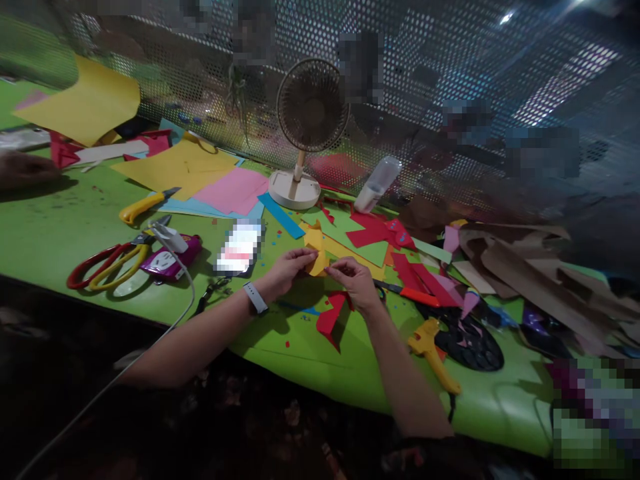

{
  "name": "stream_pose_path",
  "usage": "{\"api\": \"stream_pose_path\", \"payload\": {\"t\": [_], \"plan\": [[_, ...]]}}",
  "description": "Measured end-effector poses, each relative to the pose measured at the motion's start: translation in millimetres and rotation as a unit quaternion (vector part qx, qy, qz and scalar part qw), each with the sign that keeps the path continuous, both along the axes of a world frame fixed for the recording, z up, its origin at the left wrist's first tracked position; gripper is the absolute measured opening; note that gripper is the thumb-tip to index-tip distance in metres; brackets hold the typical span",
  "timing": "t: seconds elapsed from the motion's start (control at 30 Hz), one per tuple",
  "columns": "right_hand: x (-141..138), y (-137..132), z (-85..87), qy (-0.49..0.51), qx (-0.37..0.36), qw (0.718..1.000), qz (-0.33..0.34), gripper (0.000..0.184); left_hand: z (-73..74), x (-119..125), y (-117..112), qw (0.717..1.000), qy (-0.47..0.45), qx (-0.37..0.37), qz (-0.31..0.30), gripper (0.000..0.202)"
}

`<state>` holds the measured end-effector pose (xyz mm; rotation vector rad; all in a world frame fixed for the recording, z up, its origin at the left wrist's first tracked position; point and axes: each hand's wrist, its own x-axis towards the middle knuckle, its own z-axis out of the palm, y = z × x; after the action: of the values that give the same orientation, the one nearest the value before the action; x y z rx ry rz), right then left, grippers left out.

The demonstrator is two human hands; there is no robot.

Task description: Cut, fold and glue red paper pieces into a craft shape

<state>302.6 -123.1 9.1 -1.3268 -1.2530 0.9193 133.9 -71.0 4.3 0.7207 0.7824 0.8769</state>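
My left hand (287, 269) and my right hand (354, 280) meet over the green table (60, 233), both pinching a small folded piece of yellow paper (317, 252). The fingers of each hand are closed on its edges. A grey band sits on my left wrist (255, 297). Just below my right hand lies a folded red paper piece (333, 315). More red and green paper scraps (373, 235) lie right behind the hands.
Red and yellow scissors (107, 263), a yellow utility knife (143, 205), a phone (239, 248) and a purple device with a white cable (170, 257) lie left. A small fan (306, 127), a plastic cup (377, 183), a yellow glue gun (433, 353), brown paper (525, 263) and coloured sheets (180, 167) surround them. Another person's hand (23, 170) rests far left.
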Motion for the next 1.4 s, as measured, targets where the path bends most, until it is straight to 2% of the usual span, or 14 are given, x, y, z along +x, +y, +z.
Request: {"api": "stream_pose_path", "payload": {"t": [0.13, 0.3, 0.57, 0.83, 1.4], "plan": [[-7, 4, -9.9, 0.045, -0.023, 0.998, -0.039, 0.031, -2.4, 1, 1, 1.000, 0.004, 0.001, 0.002, 0.033], [-13, 4, -14.9, 0.039, -0.022, 0.997, -0.058, 0.034, -0.7, 1, -1, 1.000, 0.009, 0.017, 0.001, 0.032], [-17, 3, -14.0, 0.066, -0.062, 0.994, -0.062, 0.038, 0.6, 1, -2, 1.000, -0.007, 0.018, 0.000, 0.031], [-17, 2, -11.4, 0.062, -0.062, 0.995, -0.056, 0.039, -0.1, 3, -1, 1.000, -0.013, -0.010, 0.008, 0.030], [-21, 1, -8.5, 0.078, -0.084, 0.990, -0.085, 0.036, -2.7, 3, -1, 1.000, -0.019, -0.003, -0.002, 0.027]]}}
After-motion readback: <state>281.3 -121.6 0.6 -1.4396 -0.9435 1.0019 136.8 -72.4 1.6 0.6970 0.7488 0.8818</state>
